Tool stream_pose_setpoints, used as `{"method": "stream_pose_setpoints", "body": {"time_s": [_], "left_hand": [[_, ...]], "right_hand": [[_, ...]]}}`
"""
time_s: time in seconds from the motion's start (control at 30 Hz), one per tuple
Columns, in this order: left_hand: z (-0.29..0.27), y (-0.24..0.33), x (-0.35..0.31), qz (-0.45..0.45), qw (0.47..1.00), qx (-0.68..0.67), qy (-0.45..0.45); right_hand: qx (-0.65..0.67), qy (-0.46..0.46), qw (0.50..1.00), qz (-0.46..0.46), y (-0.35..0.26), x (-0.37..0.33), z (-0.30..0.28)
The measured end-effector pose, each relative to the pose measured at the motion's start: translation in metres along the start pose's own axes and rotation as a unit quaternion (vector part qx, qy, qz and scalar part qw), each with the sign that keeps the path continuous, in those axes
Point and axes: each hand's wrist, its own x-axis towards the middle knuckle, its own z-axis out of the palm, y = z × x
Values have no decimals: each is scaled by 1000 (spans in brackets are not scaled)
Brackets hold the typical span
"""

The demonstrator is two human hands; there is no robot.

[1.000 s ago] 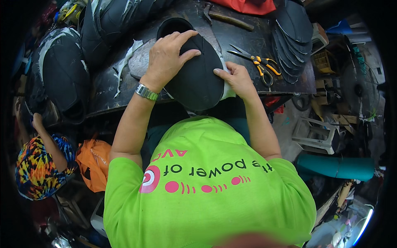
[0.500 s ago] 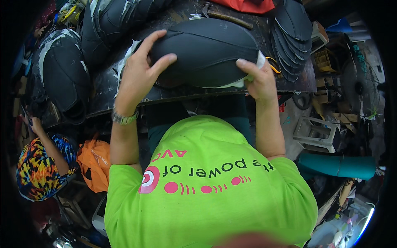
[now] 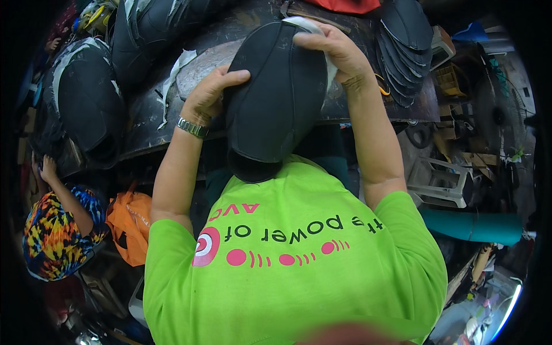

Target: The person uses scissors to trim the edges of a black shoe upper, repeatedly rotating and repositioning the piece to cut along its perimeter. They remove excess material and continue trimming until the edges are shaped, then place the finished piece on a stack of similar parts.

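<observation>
A black, seamed, oval fabric piece (image 3: 276, 95) with white backing showing at its far right edge is held up over the table's near edge. Its near end shows a dark opening close to my shirt. My left hand (image 3: 211, 95) grips its left side, thumb on top and fingers hidden beneath. At the far right end my right hand (image 3: 338, 54) pinches the edge by the white backing, thumb on the black face. A hammer (image 3: 319, 18) lies just beyond, partly hidden.
Similar black pieces (image 3: 89, 103) are stacked at the left, and fanned black pieces (image 3: 405, 57) lie at the right. Torn white scraps (image 3: 175, 72) rest on the dark table (image 3: 144, 129). Another person's hand (image 3: 49, 168) is at far left. A white stool (image 3: 440, 181) stands right.
The black piece has turned from lying crosswise to pointing toward me, its near end now by my shirt. My right hand moved up and left to its far end; my left hand shifted nearer.
</observation>
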Motion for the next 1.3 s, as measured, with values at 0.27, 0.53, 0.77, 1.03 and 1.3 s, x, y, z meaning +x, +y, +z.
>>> {"method": "stream_pose_setpoints", "body": {"time_s": [0.27,0.53,0.77,1.03,1.3], "left_hand": [[2,-5,5,117,984,-29,132],[-16,37,8,99,990,89,53],[-18,31,21,108,974,188,59],[-31,12,27,97,958,239,127],[-27,4,14,185,976,32,109]], "right_hand": [[284,143,938,136,64,-23,6],[-13,90,995,29,41,-19,24],[-145,75,981,-106,57,-1,18],[-501,126,855,-42,44,-34,-22],[-99,49,987,117,52,-61,-5]]}}
